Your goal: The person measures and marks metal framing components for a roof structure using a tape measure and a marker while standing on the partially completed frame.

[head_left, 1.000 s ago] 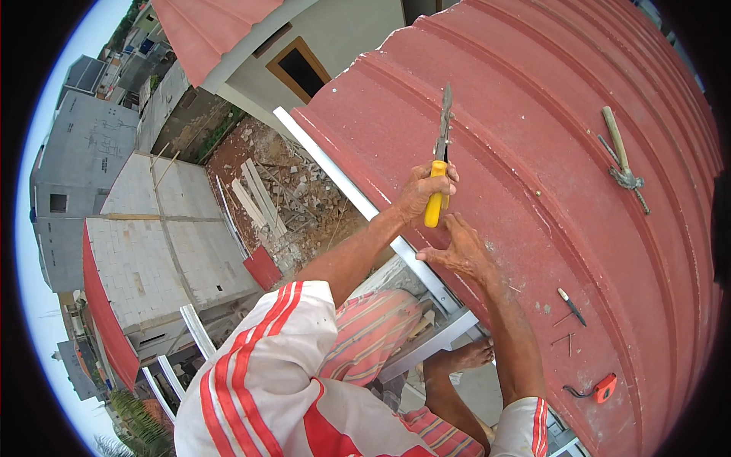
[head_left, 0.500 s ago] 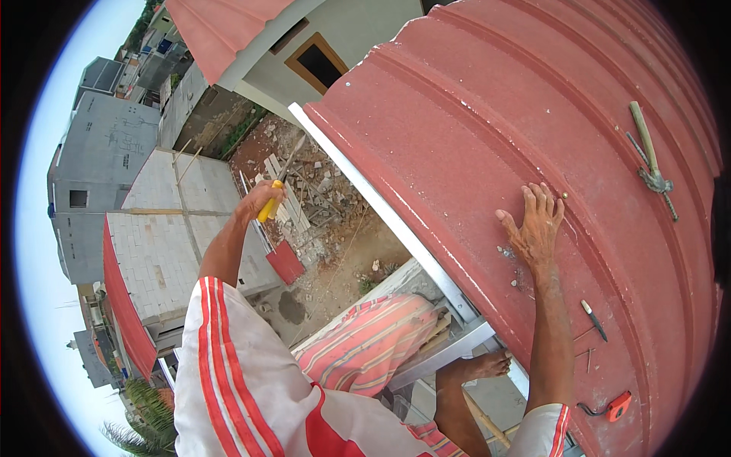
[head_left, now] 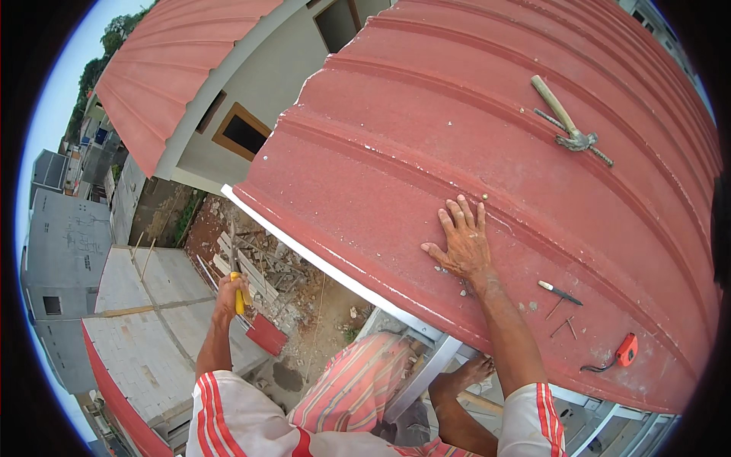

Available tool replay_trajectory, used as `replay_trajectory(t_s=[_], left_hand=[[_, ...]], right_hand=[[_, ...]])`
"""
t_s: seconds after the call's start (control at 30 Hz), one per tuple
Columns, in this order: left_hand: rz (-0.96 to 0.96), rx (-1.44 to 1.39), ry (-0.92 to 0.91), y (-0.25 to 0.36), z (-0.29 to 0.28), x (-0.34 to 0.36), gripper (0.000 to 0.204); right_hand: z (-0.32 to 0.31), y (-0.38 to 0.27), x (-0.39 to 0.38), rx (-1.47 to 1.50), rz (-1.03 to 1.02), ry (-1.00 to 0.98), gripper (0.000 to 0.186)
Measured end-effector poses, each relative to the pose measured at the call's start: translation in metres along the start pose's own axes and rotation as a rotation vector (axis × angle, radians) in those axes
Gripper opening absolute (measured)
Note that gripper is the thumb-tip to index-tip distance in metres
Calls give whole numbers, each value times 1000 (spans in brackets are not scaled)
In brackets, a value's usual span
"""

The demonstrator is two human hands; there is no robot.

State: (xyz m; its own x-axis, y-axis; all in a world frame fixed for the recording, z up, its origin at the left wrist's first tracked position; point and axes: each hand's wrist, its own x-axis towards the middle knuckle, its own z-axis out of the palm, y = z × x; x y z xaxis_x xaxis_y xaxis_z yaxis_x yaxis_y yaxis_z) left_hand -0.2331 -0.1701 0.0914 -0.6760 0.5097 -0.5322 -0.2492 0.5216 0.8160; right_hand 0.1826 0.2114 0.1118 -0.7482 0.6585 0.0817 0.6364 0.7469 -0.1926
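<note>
Out past the roof edge, above the ground far below, my left hand [head_left: 229, 294] is closed around the yellow handles of a pair of tin snips [head_left: 238, 292]. Their metal blades point away from me. My right hand [head_left: 466, 245] lies flat with fingers spread on the red ribbed metal roof sheet [head_left: 396, 206], close to a raised rib and a small screw head [head_left: 485, 196]. Small loose crumbs lie beside that palm. The white edge strip [head_left: 335, 273] of the roof runs between my two hands.
On the roof to the right lie a claw hammer [head_left: 560, 110] across a ribbed rod [head_left: 601, 155], a black pen-like tool with a white end [head_left: 560, 292], nails [head_left: 565, 327] and a red tape measure [head_left: 627, 349]. A steel beam [head_left: 426, 377] and my bare foot [head_left: 474, 370] are below. Rubble lies far down left.
My view has swung, so the roof and tools appear farther left. My left hand has lowered with the snips, which now point more straight ahead. The right hand stays flat on the roof.
</note>
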Motion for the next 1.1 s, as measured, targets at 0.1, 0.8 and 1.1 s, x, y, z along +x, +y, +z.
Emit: replay_trajectory(t_s=[0.1,0.8,1.1], left_hand=[[130,0,-36,36,10,-25,28],[1546,883,-523,139,413,-99,24],[1406,984,-626,111,444,-105,77]], right_hand=[[3,-14,6,57,-58,-38,78],[-106,102,-300,-342,702,196,39],[-83,83,-357,-248,1012,286,41]])
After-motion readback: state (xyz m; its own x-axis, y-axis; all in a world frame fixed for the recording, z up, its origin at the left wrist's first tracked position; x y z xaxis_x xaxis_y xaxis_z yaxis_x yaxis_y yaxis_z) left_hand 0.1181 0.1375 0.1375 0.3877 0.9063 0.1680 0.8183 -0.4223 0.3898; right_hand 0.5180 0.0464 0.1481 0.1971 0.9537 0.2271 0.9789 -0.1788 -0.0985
